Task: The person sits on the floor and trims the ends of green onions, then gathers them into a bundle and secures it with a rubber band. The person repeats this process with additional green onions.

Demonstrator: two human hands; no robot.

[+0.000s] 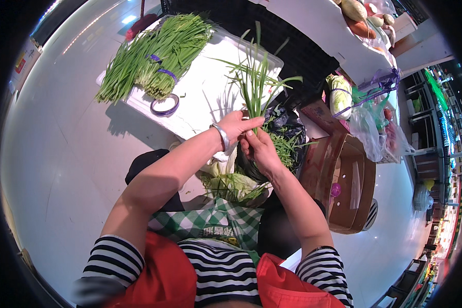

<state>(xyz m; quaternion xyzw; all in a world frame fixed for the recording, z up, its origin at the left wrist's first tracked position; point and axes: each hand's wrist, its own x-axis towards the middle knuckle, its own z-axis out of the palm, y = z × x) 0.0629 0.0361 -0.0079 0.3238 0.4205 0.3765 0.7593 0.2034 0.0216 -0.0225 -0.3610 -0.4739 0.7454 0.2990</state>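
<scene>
My left hand [236, 127], with a silver bangle at its wrist, is closed around a small bunch of green chives [256, 84] that stands upright with its leaves fanned out. My right hand [261, 148] pinches the lower ends of the same bunch, its fingertips close to the left thumb. Left of the hands, bundled chives [165, 50] bound with purple bands lie on a white foam board [211, 69]. A roll of purple tape [164, 106] rests at the board's near edge. Below the hands are loose trimmings and cabbage leaves [235, 186].
A black plastic bag [298, 123] holding loose greens is right of my hands. Farther right stand an open cardboard box [354, 184], a napa cabbage [340, 96] and plastic bags [365, 131]. A black crate [312, 57] lies behind the foam board, and root vegetables [354, 11] sit upper right.
</scene>
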